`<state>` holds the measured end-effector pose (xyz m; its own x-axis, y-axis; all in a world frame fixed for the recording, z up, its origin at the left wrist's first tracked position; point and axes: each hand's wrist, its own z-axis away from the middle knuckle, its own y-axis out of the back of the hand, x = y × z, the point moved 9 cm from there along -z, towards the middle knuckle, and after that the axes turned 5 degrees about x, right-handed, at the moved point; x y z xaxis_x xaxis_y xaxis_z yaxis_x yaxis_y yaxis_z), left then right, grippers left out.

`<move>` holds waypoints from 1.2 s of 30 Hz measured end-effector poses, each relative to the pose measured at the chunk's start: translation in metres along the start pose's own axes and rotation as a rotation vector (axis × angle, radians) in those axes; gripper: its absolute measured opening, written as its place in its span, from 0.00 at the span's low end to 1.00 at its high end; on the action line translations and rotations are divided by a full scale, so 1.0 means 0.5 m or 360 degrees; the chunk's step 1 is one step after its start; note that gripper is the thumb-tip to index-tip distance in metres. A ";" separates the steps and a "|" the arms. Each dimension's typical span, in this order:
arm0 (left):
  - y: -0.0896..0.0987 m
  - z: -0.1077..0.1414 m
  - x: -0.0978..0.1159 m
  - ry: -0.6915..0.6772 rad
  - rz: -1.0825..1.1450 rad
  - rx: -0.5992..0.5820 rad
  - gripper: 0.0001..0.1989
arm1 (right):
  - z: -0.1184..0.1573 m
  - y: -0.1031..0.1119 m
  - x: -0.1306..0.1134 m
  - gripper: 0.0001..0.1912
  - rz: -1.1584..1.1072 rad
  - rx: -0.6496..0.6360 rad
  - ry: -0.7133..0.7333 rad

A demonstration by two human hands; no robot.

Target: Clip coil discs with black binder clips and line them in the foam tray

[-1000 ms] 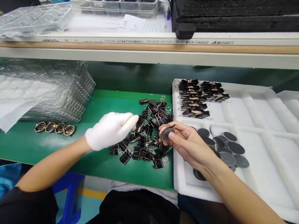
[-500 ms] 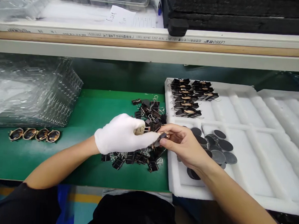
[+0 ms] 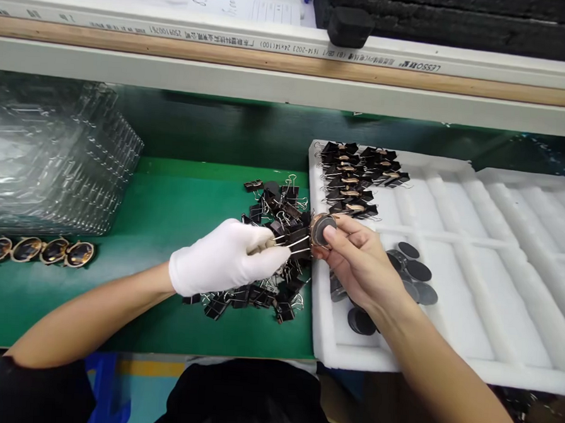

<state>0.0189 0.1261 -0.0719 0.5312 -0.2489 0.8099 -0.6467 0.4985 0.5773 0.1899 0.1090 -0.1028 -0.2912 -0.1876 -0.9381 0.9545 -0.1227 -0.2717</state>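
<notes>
My left hand [image 3: 228, 256], in a white glove, pinches the wire handles of a black binder clip [image 3: 298, 242]. My bare right hand [image 3: 356, 253] holds a round piece with a gold-brown rim and a dark grey disc [image 3: 325, 230] on its face, the thumb pressed against the disc. The clip's black body is close to the left edge of that round piece; I cannot tell whether its jaws grip the rim. Beneath both hands lies a heap of black binder clips [image 3: 259, 295] on the green table.
A white foam tray [image 3: 486, 298] at the right holds clipped pieces [image 3: 348, 180] and loose dark discs [image 3: 416, 269]. At the left are stacked clear plastic trays [image 3: 53, 161] and a row of round, tinted, gold-rimmed pieces [image 3: 53, 251]. A shelf edge [image 3: 223, 79] crosses above.
My right hand has turned, so the disc now faces up with the thumb on it. My left hand now pinches the clip's handles beside it. The view has shifted slightly.
</notes>
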 end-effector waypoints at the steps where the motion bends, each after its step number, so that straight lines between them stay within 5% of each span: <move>1: -0.002 0.001 -0.001 0.0022 0.0023 -0.0018 0.24 | 0.000 0.002 0.000 0.12 0.0004 0.0007 0.0004; 12: -0.010 -0.005 0.003 -0.0016 0.0005 -0.0005 0.23 | 0.005 0.000 -0.001 0.13 0.0066 0.0006 0.0048; 25: -0.041 0.011 -0.015 0.0394 0.0401 -0.0184 0.18 | 0.009 0.000 0.015 0.11 -0.0054 0.0133 0.0153; 31: -0.029 0.001 -0.002 0.0114 0.0426 -0.0382 0.23 | 0.009 0.002 -0.005 0.11 -0.0151 0.0134 0.0142; 33: 0.011 -0.032 0.002 -0.0037 0.0251 -0.0251 0.29 | 0.004 0.010 -0.018 0.12 -0.0309 0.0152 0.0098; 36: 0.096 -0.115 0.003 -0.0100 -0.0299 0.0309 0.27 | -0.005 0.031 -0.021 0.15 -0.0581 0.0270 -0.0035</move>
<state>0.0203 0.1974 -0.0490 0.6206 -0.3759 0.6882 -0.6360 0.2720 0.7221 0.2077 0.1117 -0.0975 -0.6121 -0.1225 -0.7813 0.7645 -0.3441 -0.5450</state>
